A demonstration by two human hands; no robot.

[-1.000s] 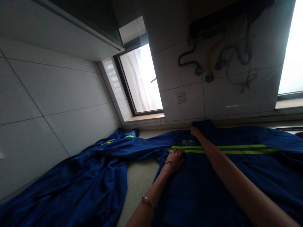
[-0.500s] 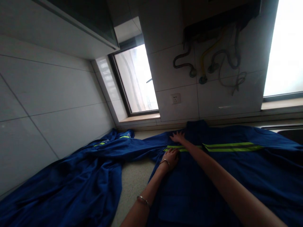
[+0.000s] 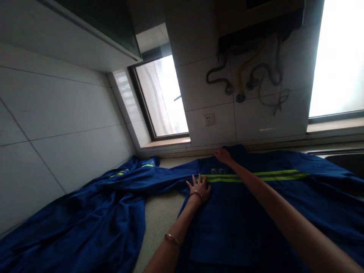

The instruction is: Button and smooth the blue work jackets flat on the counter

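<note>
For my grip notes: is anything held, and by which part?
The left hand lies spread on the blue jacket, gripping nothing. The right hand curls beside the collar; whether it grips there cannot be told.

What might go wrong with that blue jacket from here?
The blue jacket lies beside the sink, so one sleeve might slip in. Its other sleeve reaches the crumpled blue clothes, so they could tangle. Bracelets behind the left hand could perhaps snag the cloth.

This looks like a kitchen, with tiled walls [image 3: 71, 102], overhead cabinet [image 3: 93, 22], pale counter [image 3: 157, 218] and piped water heater [image 3: 261, 24].
</note>
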